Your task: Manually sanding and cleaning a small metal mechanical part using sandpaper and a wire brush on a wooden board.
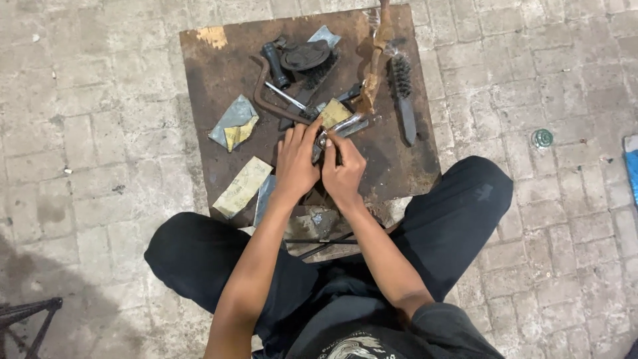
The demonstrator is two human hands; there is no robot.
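Observation:
I sit cross-legged on paving bricks in front of a rusty brown board (212, 80). My left hand (296, 163) and my right hand (343, 171) meet over a shiny curved metal part (345, 126) that rests on the board. A folded piece of yellowish sandpaper (334, 112) sticks up just above my fingers, against the part. My right hand's fingers pinch the near end of the metal part; my left hand's fingers press beside it. A rusty bent lever (373, 60) rises from the part toward the board's far edge.
On the board lie a wire brush (403, 93), a dark round cap (304, 54), a black-handled tool (274, 63), a bent rusty rod (262, 100), and sandpaper pieces (234, 123) (243, 187). A small round green object (542, 138) lies on the bricks at right.

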